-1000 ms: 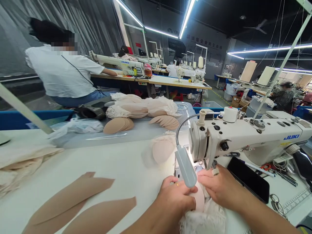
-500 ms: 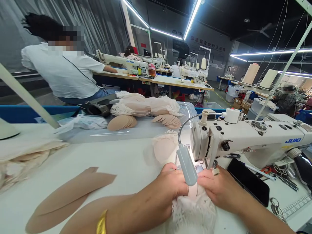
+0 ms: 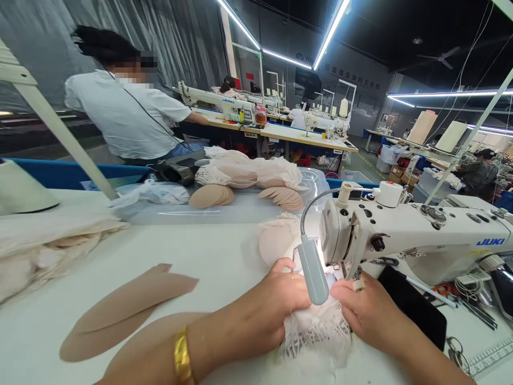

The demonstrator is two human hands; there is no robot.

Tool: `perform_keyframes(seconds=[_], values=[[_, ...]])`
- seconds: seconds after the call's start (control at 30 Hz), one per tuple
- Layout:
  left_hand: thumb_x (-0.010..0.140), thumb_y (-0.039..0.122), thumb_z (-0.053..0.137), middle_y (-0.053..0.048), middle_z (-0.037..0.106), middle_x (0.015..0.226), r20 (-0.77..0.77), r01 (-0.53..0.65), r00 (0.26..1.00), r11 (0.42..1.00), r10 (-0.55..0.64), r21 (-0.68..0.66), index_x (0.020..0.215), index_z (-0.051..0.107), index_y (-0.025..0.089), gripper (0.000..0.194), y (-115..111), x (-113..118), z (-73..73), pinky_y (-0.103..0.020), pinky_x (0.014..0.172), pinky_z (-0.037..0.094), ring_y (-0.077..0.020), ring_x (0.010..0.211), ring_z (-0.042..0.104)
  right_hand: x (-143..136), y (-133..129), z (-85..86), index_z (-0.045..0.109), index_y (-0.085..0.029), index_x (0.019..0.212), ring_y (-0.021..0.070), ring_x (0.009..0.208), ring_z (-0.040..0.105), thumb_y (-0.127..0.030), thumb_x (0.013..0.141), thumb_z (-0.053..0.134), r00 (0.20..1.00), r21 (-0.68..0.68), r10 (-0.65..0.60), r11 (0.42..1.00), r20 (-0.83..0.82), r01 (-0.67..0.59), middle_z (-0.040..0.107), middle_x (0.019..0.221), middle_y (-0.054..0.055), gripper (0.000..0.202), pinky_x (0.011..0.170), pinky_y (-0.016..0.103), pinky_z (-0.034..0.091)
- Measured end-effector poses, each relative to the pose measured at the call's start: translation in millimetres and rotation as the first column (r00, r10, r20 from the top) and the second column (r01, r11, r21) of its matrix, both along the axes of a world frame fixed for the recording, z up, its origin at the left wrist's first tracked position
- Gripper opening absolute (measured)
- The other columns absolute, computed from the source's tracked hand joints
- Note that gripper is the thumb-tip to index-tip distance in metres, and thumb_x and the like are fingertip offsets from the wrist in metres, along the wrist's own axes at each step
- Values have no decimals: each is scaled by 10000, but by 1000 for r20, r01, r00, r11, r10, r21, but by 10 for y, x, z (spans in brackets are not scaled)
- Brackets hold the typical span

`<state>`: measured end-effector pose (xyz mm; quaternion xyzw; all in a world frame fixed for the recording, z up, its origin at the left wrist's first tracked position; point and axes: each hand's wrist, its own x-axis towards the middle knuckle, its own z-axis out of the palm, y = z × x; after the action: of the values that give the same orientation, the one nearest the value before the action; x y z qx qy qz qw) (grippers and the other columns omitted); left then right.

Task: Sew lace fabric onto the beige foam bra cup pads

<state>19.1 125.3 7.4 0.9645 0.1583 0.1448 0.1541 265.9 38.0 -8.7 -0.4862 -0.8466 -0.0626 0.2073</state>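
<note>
White lace fabric (image 3: 316,334) lies under the needle area of a white sewing machine (image 3: 404,230) and hangs toward me in folds. My left hand (image 3: 280,297) is closed on its left edge, fingers curled and thumb side toward the machine. On the opposite edge, my right hand (image 3: 366,307) pinches the lace close to the presser foot. A grey lamp (image 3: 313,272) on a bent metal neck covers the needle and some fingertips. Just behind my left hand rests a beige oval pad with lace (image 3: 276,243).
Flat beige pads (image 3: 116,315) lie at left, near cream fabric (image 3: 52,256). Stacked beige ovals (image 3: 212,197) and lace cups (image 3: 248,171) sit on a clear plastic lid (image 3: 168,215). A black phone (image 3: 417,305) and keys (image 3: 457,353) are at right. A person (image 3: 132,117) sits ahead.
The view has swung slightly left, so the scene sits farther right. Between my hands, the smooth beige strip has given way to open lace. Both hands remain at the machine.
</note>
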Motion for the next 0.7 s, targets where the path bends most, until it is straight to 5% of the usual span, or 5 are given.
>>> perform_keyframes(seconds=[0.1,0.37,0.7], values=[[763,66,549,27,735,909,-10,4,1000,997,-5,-77,852,635,211,191,20,6,60,-419,1000,295,-211,888,608,12,10,29,676,-207,908,229,756,532,-10,839,476,1000,60,-29,998,4,29,648,818,60,289,656,311,434],[878,125,543,7,747,851,66,19,998,991,-10,-135,883,724,262,227,93,33,44,-443,1013,294,-228,877,638,4,59,31,689,-238,956,275,938,660,-16,933,479,998,-4,-53,999,-39,53,720,880,70,307,886,390,570],[791,28,575,29,763,1077,-69,31,997,997,-36,-77,1021,698,296,374,35,-92,74,-464,1123,292,-241,1055,676,29,-31,3,682,-225,1107,242,830,604,-116,976,478,995,59,46,997,-91,-41,725,910,61,265,770,349,494]])
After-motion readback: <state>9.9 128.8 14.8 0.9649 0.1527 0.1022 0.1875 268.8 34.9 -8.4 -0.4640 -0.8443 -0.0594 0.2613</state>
